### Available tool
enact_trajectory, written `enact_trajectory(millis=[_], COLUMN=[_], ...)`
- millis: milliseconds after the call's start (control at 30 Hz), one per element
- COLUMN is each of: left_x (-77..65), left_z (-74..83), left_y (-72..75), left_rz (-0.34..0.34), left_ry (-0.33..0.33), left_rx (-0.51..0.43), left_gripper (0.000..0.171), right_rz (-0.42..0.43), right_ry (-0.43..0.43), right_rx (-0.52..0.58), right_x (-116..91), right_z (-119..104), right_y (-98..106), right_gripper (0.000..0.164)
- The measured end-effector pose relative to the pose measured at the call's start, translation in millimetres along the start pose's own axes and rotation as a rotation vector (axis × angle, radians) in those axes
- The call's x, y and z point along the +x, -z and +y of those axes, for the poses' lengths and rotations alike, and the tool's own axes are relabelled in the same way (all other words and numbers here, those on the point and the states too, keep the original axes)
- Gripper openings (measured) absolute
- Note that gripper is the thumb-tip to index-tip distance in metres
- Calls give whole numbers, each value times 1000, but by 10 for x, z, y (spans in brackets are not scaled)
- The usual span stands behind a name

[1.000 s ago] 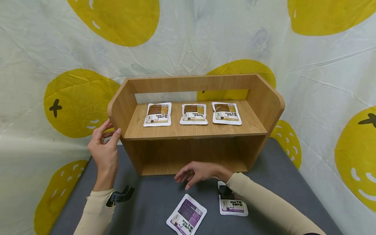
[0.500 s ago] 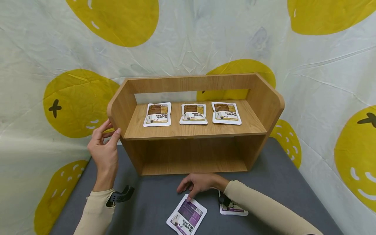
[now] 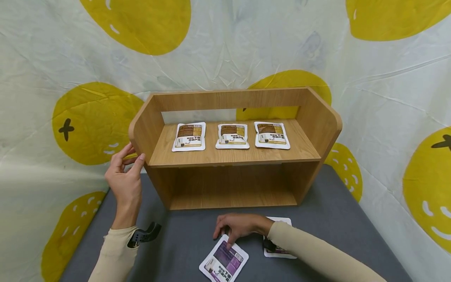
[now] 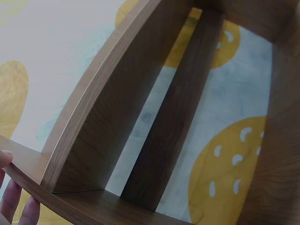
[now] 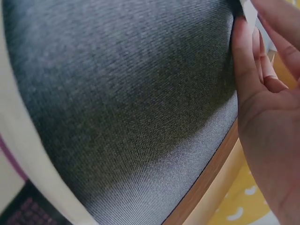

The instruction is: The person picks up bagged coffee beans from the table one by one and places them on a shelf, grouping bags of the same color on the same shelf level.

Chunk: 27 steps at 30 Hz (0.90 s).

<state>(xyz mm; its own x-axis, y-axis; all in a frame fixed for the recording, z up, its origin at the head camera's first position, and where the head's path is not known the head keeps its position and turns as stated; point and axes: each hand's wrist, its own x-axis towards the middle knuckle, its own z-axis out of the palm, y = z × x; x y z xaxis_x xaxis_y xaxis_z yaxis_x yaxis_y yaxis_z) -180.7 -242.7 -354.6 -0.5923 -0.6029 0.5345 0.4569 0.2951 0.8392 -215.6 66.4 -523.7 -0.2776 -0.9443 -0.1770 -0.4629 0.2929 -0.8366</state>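
Observation:
My left hand (image 3: 125, 182) holds the left side panel of a small two-tier wooden shelf (image 3: 229, 101), thumb on its front edge. The left wrist view shows the fingertips (image 4: 30, 208) at the edge of that panel. In front of the shelf, my right hand (image 3: 243, 226) pinches the top corner of a white-edged purple pouch (image 3: 227, 260), thumb on its printed face. The pouch lies slanted over the grey table. Beneath my right wrist is a second purple pouch (image 3: 282, 254), partly covered by the sleeve.
Three brown-and-white pouches, a left one (image 3: 189, 137), a middle one (image 3: 232, 137) and a right one (image 3: 272, 136), lie in a row on the upper tier. A grey cloth (image 3: 176, 250) covers the table. A white curtain (image 3: 225, 47) with yellow prints hangs behind.
My right hand has come down toward me from the shelf's front edge and taken hold of the nearer purple pouch's top corner. The left hand has stayed on the side panel.

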Motion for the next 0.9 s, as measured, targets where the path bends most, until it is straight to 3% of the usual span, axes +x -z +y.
enact_trajectory(millis=[333,533,700,900], left_x=[7,11,8,5], left_z=[-16,-4,-6,-6], left_y=[-3,-17,-15,-6], left_rz=[12,5,4,9], left_ry=[10,2,5,1], left_rx=[3,-4,-9,-13], left_gripper=[42,41,41,41], right_rz=[-66,16,101,111], right_ry=[25,72,111,56], right_rx=[179,219,235,215], right_x=[-18,-31,-42,-45], right_z=[39,51,88,88], right_y=[138,215,209,215], right_gripper=[35,38,27,21])
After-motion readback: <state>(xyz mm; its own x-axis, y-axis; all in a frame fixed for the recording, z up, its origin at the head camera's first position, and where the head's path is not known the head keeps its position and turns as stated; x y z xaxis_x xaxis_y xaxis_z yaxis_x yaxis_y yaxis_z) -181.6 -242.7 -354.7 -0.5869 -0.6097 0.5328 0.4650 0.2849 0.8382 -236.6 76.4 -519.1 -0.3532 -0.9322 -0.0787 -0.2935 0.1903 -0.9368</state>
